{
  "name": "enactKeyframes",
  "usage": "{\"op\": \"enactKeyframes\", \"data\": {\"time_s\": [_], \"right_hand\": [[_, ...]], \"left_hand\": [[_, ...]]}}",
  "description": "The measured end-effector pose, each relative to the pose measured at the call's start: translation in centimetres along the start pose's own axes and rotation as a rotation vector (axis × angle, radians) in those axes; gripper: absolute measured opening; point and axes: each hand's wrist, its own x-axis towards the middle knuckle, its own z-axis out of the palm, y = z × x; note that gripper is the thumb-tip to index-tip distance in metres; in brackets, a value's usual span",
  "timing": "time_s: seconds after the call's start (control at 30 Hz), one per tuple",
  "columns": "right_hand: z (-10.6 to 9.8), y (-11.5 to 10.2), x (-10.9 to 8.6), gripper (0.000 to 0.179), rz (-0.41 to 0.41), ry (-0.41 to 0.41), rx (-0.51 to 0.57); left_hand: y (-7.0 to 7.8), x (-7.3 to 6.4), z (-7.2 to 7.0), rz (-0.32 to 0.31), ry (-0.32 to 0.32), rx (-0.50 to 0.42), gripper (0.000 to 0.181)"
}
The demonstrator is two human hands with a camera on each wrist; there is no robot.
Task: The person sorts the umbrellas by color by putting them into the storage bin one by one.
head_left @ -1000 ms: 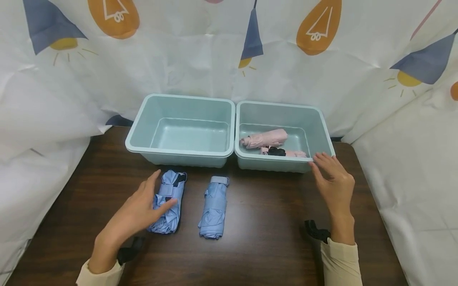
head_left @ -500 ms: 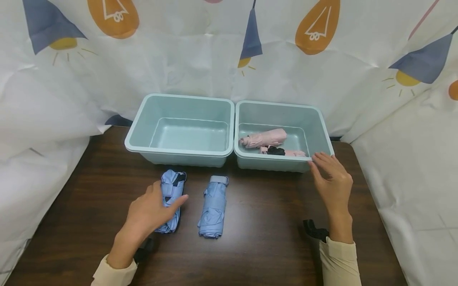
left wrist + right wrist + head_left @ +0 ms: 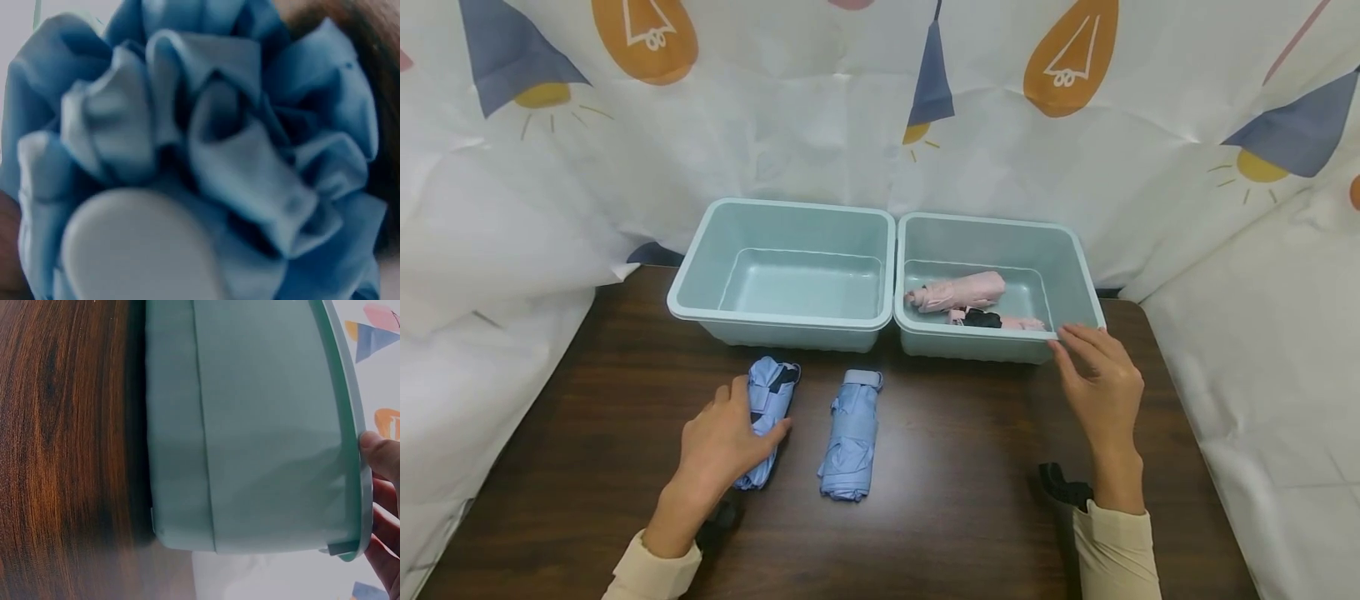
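Observation:
My left hand (image 3: pixel 722 437) grips a folded blue umbrella (image 3: pixel 767 396) on the table, the thumb along its right side and the fingers over its left. The left wrist view shows its gathered blue fabric (image 3: pixel 244 156) and a pale round end (image 3: pixel 137 250) up close. A second folded blue umbrella (image 3: pixel 850 437) lies to its right, apart from both hands. At the right bin (image 3: pixel 970 343), my right hand (image 3: pixel 1101 383) pinches the front rim near the right corner; the right wrist view has the thumb (image 3: pixel 378 450) on the rim's outer side.
Inside the right bin lie a pink folded umbrella (image 3: pixel 958 292) and another pink one with a black part (image 3: pixel 981 317), partly hidden by the front wall. A matching light-blue bin (image 3: pixel 782 320) stands beside it on the left. Behind hangs a white patterned cloth (image 3: pixel 820 125).
My left hand has moved right and come down onto the left blue umbrella, closing round it; the umbrella now looks narrower and slightly turned. My right hand has stayed at the bin rim.

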Motion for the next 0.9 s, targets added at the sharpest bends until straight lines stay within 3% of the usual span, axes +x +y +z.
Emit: {"op": "enactKeyframes", "data": {"time_s": [0.37, 0.6, 0.9], "right_hand": [[0.08, 0.22, -0.12, 0.028, -0.014, 0.000, 0.039], [0.02, 0.33, 0.02, 0.027, -0.052, -0.007, 0.001], [0.16, 0.09, 0.06, 0.027, -0.056, 0.009, -0.034]], "left_hand": [[-0.46, 0.50, -0.25, 0.004, -0.044, -0.009, 0.101], [-0.94, 0.71, -0.69, -0.008, -0.072, -0.010, 0.101], [-0.90, 0.71, -0.53, 0.001, -0.054, -0.010, 0.098]]}}
